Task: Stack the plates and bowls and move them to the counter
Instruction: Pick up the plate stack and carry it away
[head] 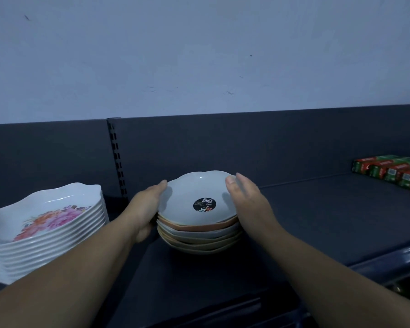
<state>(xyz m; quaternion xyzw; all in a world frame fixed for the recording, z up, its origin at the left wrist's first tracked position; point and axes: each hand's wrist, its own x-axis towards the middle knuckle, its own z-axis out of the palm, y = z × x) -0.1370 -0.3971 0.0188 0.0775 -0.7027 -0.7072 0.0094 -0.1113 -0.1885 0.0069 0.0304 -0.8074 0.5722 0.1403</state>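
Bowls: your stack of scalloped pastel bowls (199, 240) stands on the dark grey shelf (317, 221), about mid-view and near the back panel. Orange, cream and pale layers show down its side.
Top bowl: the pale grey scalloped bowl (194, 188) lies uppermost, tipped a little toward you, with a round black sticker (204, 204) inside it.
Left hand: your left hand (147, 209) clasps the stack's left side, thumb up at the top rim, fingers curled round the lower bowls.
Right hand: your right hand (246, 202) clasps the right side, thumb over the top bowl's rim. Its fingers reach along the far side, their tips hidden.
Hands: apart from each other, one on each side, both clamped on the stack.
Plates: a stack of white wavy-edged plates with a pink and orange flower print (57, 209) stands on the shelf to your left, apart from the bowls.
Cartons: a row of red and green cartons (393, 174) lies at the shelf's far right, well apart from the bowls.
Post: a slotted dark post (116, 162) rises behind your left hand.
Wall: a pale wall (199, 55) stands above the back panel.
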